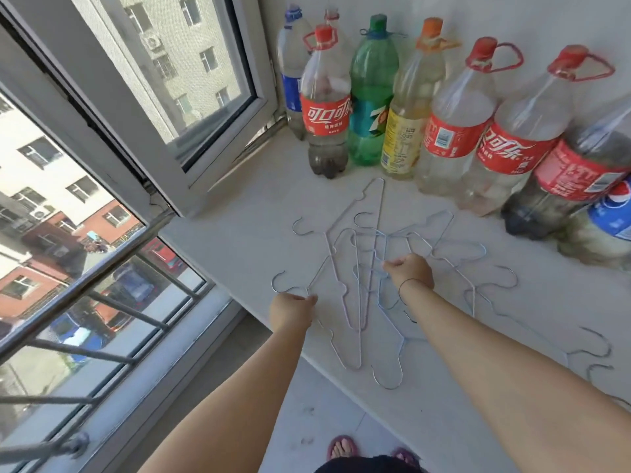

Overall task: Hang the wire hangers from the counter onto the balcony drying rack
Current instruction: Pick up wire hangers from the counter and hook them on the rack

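Eight plastic bottles [454, 124] stand in a curved row at the back of the bench [239, 240], running from 12 o'clock round to 3 o'clock of the wire hangers [355, 254]. Most are clear with red labels and red caps. One is a green bottle [370, 93], one has a yellow label, and those at either end carry blue labels. They hold pale or murky liquid, with dark sediment low in the red-labelled bottles at 12 and 2 o'clock. How full each one is I cannot tell.

The wire hangers lie flat in a tangled pile mid-bench, hooks pointing several ways. Loose ones trail toward 4 o'clock, and two reach close to the near edge at 6 o'clock. The left hand [293, 310] is at the pile's 8 o'clock, fingers curled round one hanger's neck just below the hook. The right hand [409, 271] is at the pile's centre, fingers clamped in a fist on wires there. A dark band [404, 285] circles that wrist.

At 10 o'clock an open window sash [177, 97] swings inward over the bench's back-left corner. Bare bench shows between pile and bottles, and at 9 o'clock between pile and window. Beyond the near edge is the floor [324, 414], with sandalled feet at 6 o'clock.
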